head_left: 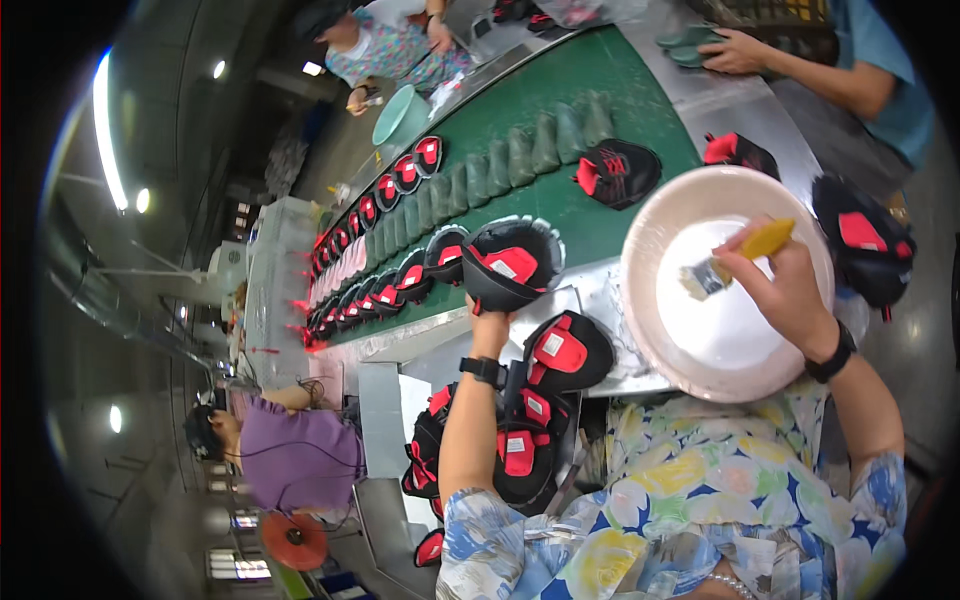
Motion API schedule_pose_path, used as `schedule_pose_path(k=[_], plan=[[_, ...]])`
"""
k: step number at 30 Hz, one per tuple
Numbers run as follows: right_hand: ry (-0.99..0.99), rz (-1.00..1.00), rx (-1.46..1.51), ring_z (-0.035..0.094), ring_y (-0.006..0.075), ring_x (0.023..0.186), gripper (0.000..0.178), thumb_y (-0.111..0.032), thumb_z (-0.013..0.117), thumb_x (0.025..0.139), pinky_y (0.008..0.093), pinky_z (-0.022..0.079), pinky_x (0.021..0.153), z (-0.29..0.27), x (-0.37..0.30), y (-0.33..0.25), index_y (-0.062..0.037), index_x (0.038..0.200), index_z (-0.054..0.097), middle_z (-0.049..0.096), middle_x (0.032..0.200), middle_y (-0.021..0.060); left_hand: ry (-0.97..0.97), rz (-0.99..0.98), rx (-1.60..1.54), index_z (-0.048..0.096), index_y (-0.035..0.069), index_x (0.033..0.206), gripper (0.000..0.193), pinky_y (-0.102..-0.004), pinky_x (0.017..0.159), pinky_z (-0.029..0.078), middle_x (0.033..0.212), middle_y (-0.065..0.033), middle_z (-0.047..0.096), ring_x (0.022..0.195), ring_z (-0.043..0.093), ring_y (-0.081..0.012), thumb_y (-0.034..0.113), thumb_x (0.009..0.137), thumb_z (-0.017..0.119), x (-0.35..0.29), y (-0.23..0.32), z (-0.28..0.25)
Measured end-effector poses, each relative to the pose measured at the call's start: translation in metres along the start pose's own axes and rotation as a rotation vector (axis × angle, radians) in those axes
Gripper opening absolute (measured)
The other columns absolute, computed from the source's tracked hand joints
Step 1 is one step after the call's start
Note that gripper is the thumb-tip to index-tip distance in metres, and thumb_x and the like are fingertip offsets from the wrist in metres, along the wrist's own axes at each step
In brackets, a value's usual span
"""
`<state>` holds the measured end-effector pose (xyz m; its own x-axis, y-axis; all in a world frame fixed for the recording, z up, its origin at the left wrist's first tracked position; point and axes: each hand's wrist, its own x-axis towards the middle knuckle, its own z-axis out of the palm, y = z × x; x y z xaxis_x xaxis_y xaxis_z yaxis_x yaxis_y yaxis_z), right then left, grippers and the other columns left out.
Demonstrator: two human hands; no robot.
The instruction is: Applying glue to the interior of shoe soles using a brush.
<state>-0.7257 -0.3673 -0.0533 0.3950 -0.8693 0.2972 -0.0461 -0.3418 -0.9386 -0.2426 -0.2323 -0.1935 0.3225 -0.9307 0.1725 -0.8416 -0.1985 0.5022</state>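
Observation:
My left hand [489,330] is closed on a black shoe upper [490,285] with a red lining and a white label, held up at the near edge of the green conveyor belt [620,85]. White paste coats the upper's rim. In my right hand [785,295] is a brush [765,238] with a yellow handle, gripped over a large pale basin [655,345]. The brush's bristles are whitened and sit above the white liquid [725,335] in the basin. Just right of my left hand lies another black and red upper [568,352].
Rows of uppers [388,188] and grey-green shoe lasts [500,168] line the belt. More uppers [520,450] are piled beside my left forearm. Across the belt, a co-worker [400,45] is near a green basin [400,115]; another [870,80] handles lasts at the right.

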Motion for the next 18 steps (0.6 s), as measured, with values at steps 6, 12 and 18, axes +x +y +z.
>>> schedule_pose_path(k=[6,12,18], plan=[[-0.129,0.167,-0.046,0.068,0.0167,0.080,0.013,-0.011,0.071,0.089,0.0277,0.051,0.074,0.013,0.017,0.016,0.0016,0.089,0.068,0.070,0.086,0.0097,0.053,-0.578,-1.219,0.055,0.015,0.118,0.026,-0.0332,0.066,0.055,0.101,-0.0056,0.066,0.081,0.065,-0.0199,0.000,0.097,0.052,0.082,-0.028,-0.004],[-0.205,0.374,-0.008,0.068,0.0171,0.079,0.016,-0.013,0.071,0.089,0.0280,0.051,0.073,0.022,0.034,0.026,0.0014,0.090,0.065,0.070,0.084,0.0098,0.241,-0.481,-0.100,0.052,0.006,0.130,0.050,-0.0426,0.086,0.056,0.116,-0.0116,0.064,0.101,0.065,-0.0318,-0.003,0.083,0.063,0.095,-0.146,-0.011],[-0.169,0.607,-0.373,0.068,0.0195,0.071,0.023,-0.020,0.072,0.089,0.0302,0.052,0.066,-0.013,0.009,0.058,0.0017,0.092,0.065,0.070,0.081,0.0118,0.216,0.043,0.118,0.067,0.003,0.108,0.031,-0.0433,0.092,0.049,0.105,-0.0175,0.067,0.105,0.061,-0.0356,-0.007,0.082,0.053,0.170,-0.034,0.002]])
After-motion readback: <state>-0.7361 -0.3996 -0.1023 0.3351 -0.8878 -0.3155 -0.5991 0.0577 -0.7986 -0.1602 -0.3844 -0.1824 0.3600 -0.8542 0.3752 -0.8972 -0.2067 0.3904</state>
